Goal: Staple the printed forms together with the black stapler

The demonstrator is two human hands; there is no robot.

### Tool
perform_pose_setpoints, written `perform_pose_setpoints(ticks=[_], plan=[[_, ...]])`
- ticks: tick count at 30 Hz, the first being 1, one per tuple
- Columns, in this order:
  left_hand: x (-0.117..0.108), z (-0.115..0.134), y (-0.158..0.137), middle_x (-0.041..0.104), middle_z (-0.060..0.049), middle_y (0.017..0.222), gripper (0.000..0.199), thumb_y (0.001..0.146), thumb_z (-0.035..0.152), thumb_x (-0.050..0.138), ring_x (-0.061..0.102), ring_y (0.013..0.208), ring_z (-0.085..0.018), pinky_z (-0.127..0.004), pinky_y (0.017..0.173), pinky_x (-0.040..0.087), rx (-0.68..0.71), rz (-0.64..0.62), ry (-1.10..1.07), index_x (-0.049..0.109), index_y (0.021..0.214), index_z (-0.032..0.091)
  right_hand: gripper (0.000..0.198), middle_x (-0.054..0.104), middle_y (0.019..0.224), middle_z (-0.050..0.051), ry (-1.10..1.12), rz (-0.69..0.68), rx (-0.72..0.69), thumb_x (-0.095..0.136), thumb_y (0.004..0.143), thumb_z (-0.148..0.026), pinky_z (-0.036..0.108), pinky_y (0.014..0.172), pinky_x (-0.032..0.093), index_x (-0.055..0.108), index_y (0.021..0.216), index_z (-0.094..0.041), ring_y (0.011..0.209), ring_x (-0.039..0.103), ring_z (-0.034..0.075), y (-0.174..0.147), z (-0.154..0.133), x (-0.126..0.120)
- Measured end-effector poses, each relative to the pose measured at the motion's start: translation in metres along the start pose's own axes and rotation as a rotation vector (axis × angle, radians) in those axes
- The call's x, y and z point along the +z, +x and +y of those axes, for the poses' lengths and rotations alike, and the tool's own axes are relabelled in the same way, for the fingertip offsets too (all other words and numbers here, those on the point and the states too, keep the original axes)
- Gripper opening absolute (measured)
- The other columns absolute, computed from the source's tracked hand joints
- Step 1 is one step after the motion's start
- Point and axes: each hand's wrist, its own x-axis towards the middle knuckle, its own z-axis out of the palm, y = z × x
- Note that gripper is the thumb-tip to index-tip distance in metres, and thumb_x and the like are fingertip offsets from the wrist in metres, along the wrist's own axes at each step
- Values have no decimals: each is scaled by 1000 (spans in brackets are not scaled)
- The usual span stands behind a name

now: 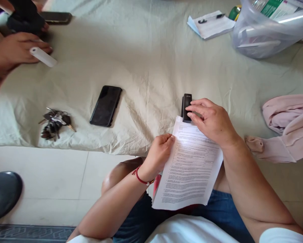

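Printed sheets of paper (189,168) slant from the table's front edge down over my lap. My left hand (160,152) is closed on their left edge, thumb on top. At the top edge of the sheets a small black stapler (187,104) stands on the cloth, its near end over the paper. Around the stapler's right side curl the fingers of my right hand (209,118), thumb and fingertips touching it. The palm of that hand hides the upper right corner of the sheets.
On the cloth-covered table (141,60) lie a black phone (106,105) and a bunch of keys (56,123). Another person's hand (24,47) is at the upper left, by a white cylinder (43,56). A notepad (212,25), a plastic container (262,33) and pink cloth (293,125) are rightward.
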Motion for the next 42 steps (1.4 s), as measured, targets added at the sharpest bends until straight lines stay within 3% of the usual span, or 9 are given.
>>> perform_pose_setpoints(ticks=[5, 7, 11, 14, 24, 42], plan=[[1, -2, -2, 46, 3, 66, 37, 99, 48, 62, 37, 59, -13, -27, 51, 28, 32, -13, 34, 56, 73, 22, 21, 78, 119, 8, 17, -11, -18, 71, 101, -27, 46, 87, 65, 85, 116, -26, 91, 75, 24, 2, 5, 2], [2, -5, -2, 47, 3, 67, 37, 100, 48, 63, 38, 60, -13, -28, 52, 29, 38, -23, 40, 57, 74, 22, 24, 78, 119, 10, 6, 8, -43, 70, 102, -31, 51, 95, 64, 83, 122, -27, 103, 74, 29, 4, 7, 4], [5, -14, -1, 51, 1, 71, 37, 101, 47, 62, 41, 62, -13, -28, 54, 31, 50, -30, 30, 57, 75, 21, 38, 65, 159, 13, 4, 39, -131, 59, 110, -36, 62, 126, 48, 74, 144, -28, 151, 56, 36, 8, 9, 15], [7, -18, -2, 51, 1, 72, 36, 102, 44, 60, 41, 63, -13, -27, 55, 32, 58, -19, 15, 55, 75, 21, 48, 54, 172, 12, 42, -61, -160, 43, 116, -37, 59, 136, 38, 64, 157, -24, 166, 43, 31, 10, 9, 23], [16, -23, -4, 52, 1, 73, 35, 105, 36, 54, 46, 69, -15, -29, 62, 37, 105, 46, 84, 55, 74, 21, 54, 45, 178, 10, 15, -208, -78, 34, 117, -41, 67, 138, 28, 55, 166, -26, 171, 34, 30, 5, 9, 25], [22, -31, -2, 50, 1, 73, 34, 105, 33, 54, 43, 69, -15, -30, 65, 36, 113, 52, 54, 53, 73, 21, 53, 45, 179, 10, -27, -202, -65, 34, 118, -40, 70, 138, 25, 52, 167, -29, 170, 36, 30, -5, 6, 24]])
